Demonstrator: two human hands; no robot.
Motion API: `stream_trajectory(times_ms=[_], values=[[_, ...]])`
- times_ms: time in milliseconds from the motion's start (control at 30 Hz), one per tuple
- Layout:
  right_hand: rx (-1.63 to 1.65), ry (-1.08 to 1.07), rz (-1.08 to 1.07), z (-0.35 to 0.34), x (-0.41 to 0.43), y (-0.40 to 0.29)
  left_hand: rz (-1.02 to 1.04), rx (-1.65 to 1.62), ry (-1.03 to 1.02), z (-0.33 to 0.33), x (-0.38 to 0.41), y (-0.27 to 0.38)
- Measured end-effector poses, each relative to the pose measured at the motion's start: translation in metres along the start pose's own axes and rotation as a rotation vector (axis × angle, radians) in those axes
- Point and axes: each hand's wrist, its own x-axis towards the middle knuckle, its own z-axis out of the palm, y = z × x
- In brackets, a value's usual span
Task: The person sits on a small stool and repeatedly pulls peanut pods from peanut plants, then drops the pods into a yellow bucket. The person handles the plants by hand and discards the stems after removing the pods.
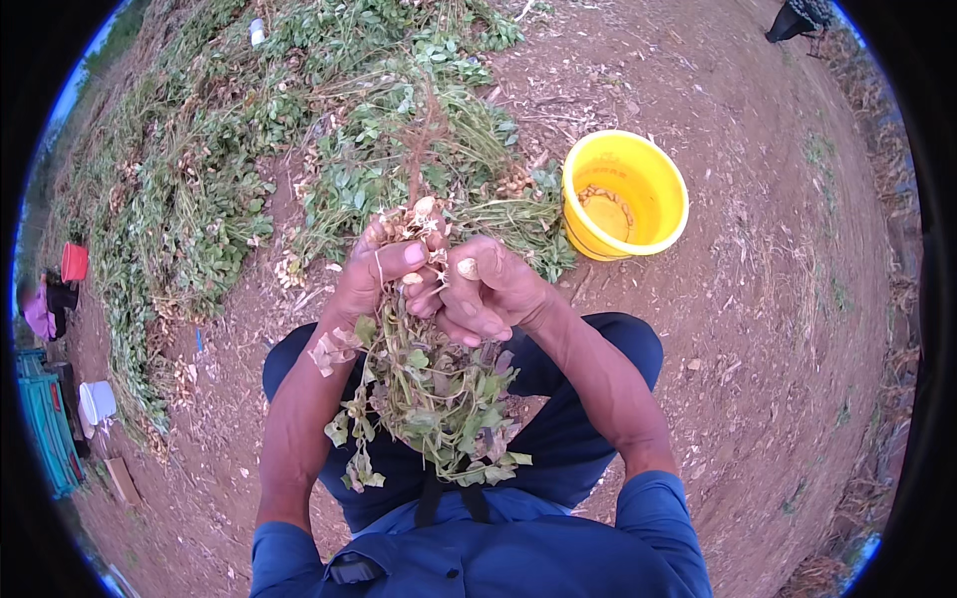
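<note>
A peanut plant (441, 404) hangs over my lap, its leafy end toward my body and its roots pointing away. My left hand (377, 269) grips it at the pod-bearing base of the stems. My right hand (490, 288) is beside the left, with a pale peanut pod (467, 268) held at its curled fingers. More pods (424, 207) cluster among the roots above the left thumb. A yellow plastic bucket (572, 217) stands on the ground ahead to the right, with some peanut pods (609, 196) lying at its bottom.
Heaps of pulled peanut plants (224, 149) cover the ground ahead and to the left. At the far left are a red bucket (75, 261), a person (46, 310), a white bucket (97, 402) and a teal vehicle (48, 422). Part of another person (800, 19) shows at the upper right.
</note>
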Motion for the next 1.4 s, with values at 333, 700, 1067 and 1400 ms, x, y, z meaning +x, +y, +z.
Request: stream_trajectory(times_ms=[333,700,1067,1400], values=[[-0.076,0.428,-0.158,0.016,0.008,-0.045,0.071,-0.096,-0.185,-0.006,0.008,-0.001],[-1.005,0.618,0.003,0.022,0.009,-0.049,-0.011,0.259,0.075,0.012,0.014,-0.006],[-0.651,0.707,-0.135,0.028,0.011,-0.042,0.028,0.247,0.132,0.009,0.019,-0.014],[0.294,0.811,-0.609,-0.039,-0.037,-0.118,0.107,0.214,0.223,-0.003,0.017,-0.006]])
